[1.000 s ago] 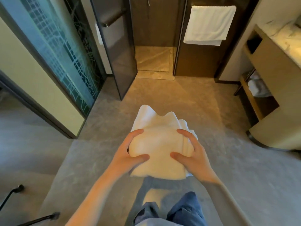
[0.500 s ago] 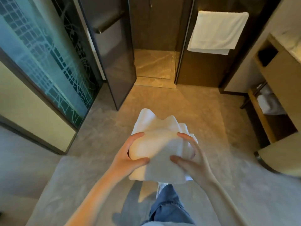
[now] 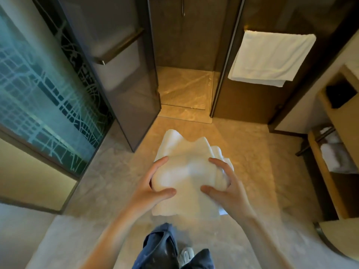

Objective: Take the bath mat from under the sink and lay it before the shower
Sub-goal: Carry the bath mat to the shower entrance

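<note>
A folded white bath mat (image 3: 186, 167) is held in front of me above the tiled floor, several layers thick. My left hand (image 3: 151, 189) grips its left side with thumb and fingers wrapped around the fold. My right hand (image 3: 225, 189) grips its right side the same way. The shower (image 3: 184, 88) lies straight ahead with its marble floor lit, its threshold (image 3: 184, 114) a short way beyond the mat.
The dark glass shower door (image 3: 124, 78) stands swung outward on the left. A white towel (image 3: 270, 57) hangs on the panel to the right. The vanity (image 3: 334, 152) with rolled towels on its shelf is at far right. My legs and shoe show below.
I have stepped closer to the shower, which now looms larger ahead. Both hands keep the same grip on the folded mat.
</note>
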`<state>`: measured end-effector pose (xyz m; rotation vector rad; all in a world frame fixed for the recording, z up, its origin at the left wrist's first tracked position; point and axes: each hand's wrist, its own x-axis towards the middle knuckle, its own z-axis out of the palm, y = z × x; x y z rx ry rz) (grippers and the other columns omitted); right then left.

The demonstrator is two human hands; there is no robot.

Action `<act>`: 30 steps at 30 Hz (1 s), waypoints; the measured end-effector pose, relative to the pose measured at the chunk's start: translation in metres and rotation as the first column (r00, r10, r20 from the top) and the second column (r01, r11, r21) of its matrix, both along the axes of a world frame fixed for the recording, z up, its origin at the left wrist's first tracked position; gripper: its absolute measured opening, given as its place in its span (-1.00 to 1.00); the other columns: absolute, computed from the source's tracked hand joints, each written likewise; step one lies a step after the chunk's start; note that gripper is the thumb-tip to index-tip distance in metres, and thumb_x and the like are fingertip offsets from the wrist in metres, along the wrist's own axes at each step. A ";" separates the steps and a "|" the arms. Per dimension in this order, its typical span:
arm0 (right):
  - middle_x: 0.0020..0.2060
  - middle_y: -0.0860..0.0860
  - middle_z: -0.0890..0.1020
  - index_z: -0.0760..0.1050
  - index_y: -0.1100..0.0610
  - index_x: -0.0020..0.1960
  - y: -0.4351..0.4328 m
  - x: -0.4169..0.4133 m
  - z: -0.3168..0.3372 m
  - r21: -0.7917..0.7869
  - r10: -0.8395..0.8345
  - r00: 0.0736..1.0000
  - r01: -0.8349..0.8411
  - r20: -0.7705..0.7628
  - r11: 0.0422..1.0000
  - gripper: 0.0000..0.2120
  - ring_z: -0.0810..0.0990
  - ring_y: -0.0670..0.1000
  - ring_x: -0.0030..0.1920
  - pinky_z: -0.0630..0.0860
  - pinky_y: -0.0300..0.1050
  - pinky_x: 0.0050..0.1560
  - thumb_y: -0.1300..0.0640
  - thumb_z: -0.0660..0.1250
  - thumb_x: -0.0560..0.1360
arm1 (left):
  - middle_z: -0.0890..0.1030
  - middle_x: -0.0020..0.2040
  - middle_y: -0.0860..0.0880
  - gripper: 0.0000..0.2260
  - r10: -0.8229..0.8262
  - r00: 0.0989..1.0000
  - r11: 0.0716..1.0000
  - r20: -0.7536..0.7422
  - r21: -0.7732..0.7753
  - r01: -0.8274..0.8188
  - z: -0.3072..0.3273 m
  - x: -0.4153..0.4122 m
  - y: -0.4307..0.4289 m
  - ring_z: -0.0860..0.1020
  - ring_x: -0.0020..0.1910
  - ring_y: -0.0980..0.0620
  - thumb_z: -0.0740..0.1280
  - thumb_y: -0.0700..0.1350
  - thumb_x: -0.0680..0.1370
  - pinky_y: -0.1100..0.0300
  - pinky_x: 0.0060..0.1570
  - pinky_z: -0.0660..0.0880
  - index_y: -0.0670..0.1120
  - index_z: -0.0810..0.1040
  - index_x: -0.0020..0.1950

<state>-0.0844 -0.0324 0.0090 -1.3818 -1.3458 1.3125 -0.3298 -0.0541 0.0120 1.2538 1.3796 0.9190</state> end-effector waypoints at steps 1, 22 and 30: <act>0.00 -0.22 0.63 0.49 -0.25 0.24 0.016 -0.002 -0.004 -0.002 0.006 1.000 -0.006 0.006 1.000 -0.31 0.65 -0.11 -0.05 0.65 -0.14 -0.13 0.29 0.57 0.28 | 0.37 0.38 0.32 -0.27 -0.005 1.000 1.000 0.003 0.002 0.005 -0.003 -0.002 0.016 0.38 0.36 0.18 0.56 -0.04 0.29 0.04 0.20 0.50 0.37 0.35 0.36; 0.18 -0.44 0.45 0.40 -0.28 0.30 0.416 -0.063 -0.066 0.019 -0.129 0.983 0.127 0.129 0.992 -0.36 0.42 -0.37 0.18 0.41 -0.56 -0.04 0.16 0.54 0.36 | 0.37 0.29 0.33 -0.24 -0.173 0.978 0.973 0.120 -0.133 0.189 -0.067 -0.064 0.463 0.43 0.13 0.45 0.53 -0.29 0.37 0.47 -0.08 0.48 0.32 0.35 0.36; 0.22 -0.43 0.46 0.43 -0.13 0.31 0.511 -0.022 -0.100 0.047 -0.130 0.975 0.123 0.178 0.991 -0.35 0.38 -0.38 0.25 0.30 -0.58 0.11 0.24 0.55 0.33 | 0.56 0.04 0.37 -0.21 -0.162 0.983 0.965 0.091 -0.195 0.177 -0.104 -0.021 0.558 0.57 0.00 0.27 0.54 -0.28 0.35 0.33 -0.13 0.54 0.40 0.34 0.35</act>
